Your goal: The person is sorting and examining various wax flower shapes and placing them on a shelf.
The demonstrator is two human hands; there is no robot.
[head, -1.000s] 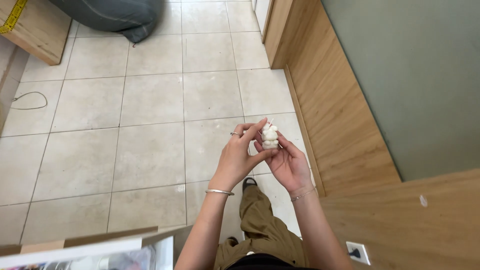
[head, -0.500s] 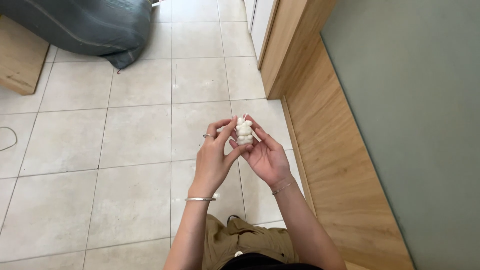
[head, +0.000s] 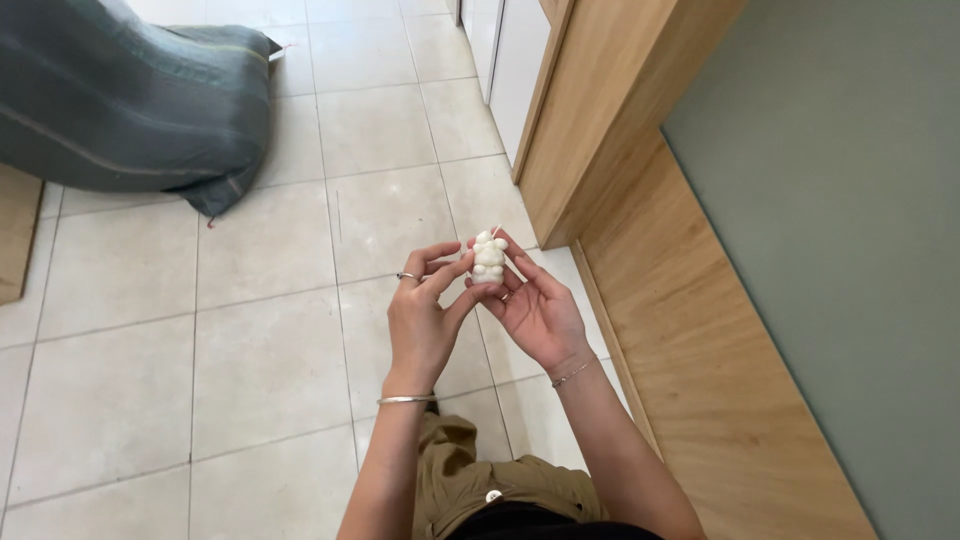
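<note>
Keep the small white lumpy figurine (head: pixel 488 258) pinched lightly from both sides and turn it with fingertips only; it's held in mid-air over the tiled floor (head: pixel 260 360), so a slip means a drop. Left hand (head: pixel 422 318) is half-curled, thumb and forefinger touching the figurine's left side. Right hand (head: pixel 535 310) is palm-up and mostly open, fingertips cradling it from behind, both forearms raised in front of you.

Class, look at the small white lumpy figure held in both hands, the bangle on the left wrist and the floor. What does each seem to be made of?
Small white lumpy figure: matte and creamy, with rounded bulges, perhaps wax, soap or plaster; the look leaves it open. Thin silver bangle: shiny grey band, probably metal. Pale tiled floor: square slabs with grout lines and a faint sheen, likely ceramic.
</note>
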